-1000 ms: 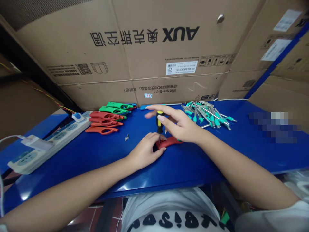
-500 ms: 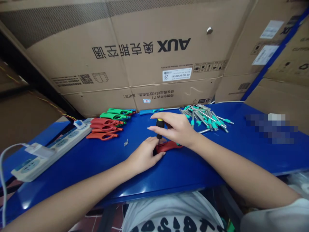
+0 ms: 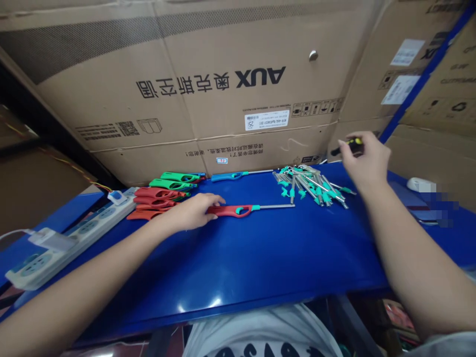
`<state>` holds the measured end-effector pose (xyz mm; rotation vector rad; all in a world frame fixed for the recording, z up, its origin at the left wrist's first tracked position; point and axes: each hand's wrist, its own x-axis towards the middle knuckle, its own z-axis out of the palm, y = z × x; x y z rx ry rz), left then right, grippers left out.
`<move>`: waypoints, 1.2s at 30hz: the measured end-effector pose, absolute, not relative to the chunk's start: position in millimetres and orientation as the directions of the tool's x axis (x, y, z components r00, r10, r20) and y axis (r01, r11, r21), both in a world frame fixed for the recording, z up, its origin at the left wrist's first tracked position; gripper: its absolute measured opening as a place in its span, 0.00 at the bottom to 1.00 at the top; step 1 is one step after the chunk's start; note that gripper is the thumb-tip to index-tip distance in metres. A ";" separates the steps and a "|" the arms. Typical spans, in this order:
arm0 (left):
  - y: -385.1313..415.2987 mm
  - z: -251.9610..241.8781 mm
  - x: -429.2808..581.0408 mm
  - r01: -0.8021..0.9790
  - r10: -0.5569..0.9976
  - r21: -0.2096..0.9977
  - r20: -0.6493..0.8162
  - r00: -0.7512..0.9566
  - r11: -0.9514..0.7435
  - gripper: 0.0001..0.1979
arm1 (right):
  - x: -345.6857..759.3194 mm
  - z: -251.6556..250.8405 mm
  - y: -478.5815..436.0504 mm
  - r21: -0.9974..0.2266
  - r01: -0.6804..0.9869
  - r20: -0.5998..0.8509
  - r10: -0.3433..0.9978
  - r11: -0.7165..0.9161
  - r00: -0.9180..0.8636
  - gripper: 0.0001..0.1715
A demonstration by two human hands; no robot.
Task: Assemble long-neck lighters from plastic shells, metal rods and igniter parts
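Note:
My left hand (image 3: 195,210) is closed on the handle end of a red long-nosed lighter (image 3: 226,211) with a teal trigger. The lighter's metal tube points right, low over the blue table. My right hand (image 3: 368,158), raised at the right near the cardboard, grips a black and yellow screwdriver (image 3: 357,141). Just beyond my left hand lie red lighter handles (image 3: 159,193) and green ones (image 3: 180,177). Between my hands, further back, is a heap of metal lighter tubes with teal parts (image 3: 316,186). A blue lighter (image 3: 226,176) with its tube on lies at the back.
A white power strip (image 3: 76,238) with plugs runs along the left. Upside-down printed cardboard (image 3: 208,114) walls the back of the blue table (image 3: 260,258). To the right lies a white mouse-like object (image 3: 414,185), partly blurred out.
My right hand has lifted the screwdriver off the red lighter and swung right and up. My left hand has moved the lighter left and away from me, turning it so its tube shows.

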<state>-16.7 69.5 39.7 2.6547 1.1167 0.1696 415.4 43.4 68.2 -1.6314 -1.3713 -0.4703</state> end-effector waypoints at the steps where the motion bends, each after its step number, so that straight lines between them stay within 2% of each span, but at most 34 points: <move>1: 77.3 43.0 -18.5 0.681 0.706 0.291 -0.025 0.707 -0.672 0.20 | 425.9 64.6 44.4 -0.428 0.902 0.710 0.598 -0.052 0.371 0.17; 4: 99.1 53.2 -23.4 0.716 0.722 0.320 -0.125 0.681 -0.620 0.21 | 443.3 60.6 46.1 -0.433 0.870 0.544 0.702 -0.234 0.459 0.14; 6: 112.1 58.6 -26.9 0.741 0.732 0.284 -0.158 0.663 -0.609 0.21 | 444.9 61.9 46.3 -0.415 0.866 0.471 0.749 -0.279 0.466 0.13; 8: 123.1 61.5 -30.5 0.771 0.743 0.176 -0.207 0.637 -0.612 0.21 | 441.9 64.2 45.7 -0.398 0.876 0.442 0.780 -0.272 0.443 0.12; 12: 134.9 59.8 -33.5 0.802 0.783 0.053 -0.187 0.594 -0.595 0.20 | 434.9 65.8 45.6 -0.367 0.894 0.427 0.808 -0.256 0.406 0.12; 17: 134.6 51.7 -22.0 0.806 0.803 -0.029 -0.117 0.585 -0.592 0.23 | 439.5 55.6 54.3 -0.299 0.930 0.369 0.873 -0.214 0.320 0.09; 23: 139.1 40.5 -5.7 0.814 0.814 -0.036 -0.011 0.580 -0.580 0.22 | 449.7 38.4 64.9 -0.286 0.943 0.229 0.943 -0.173 0.242 0.12; 29: 147.8 31.6 1.4 0.833 0.829 0.012 0.101 0.550 -0.553 0.16 | 451.9 32.8 67.4 -0.285 0.939 0.121 0.965 -0.192 0.234 0.13; 36: 151.1 28.4 0.3 0.842 0.839 0.069 0.162 0.520 -0.535 0.13 | 448.4 33.6 65.4 -0.297 0.931 0.079 0.966 -0.213 0.246 0.13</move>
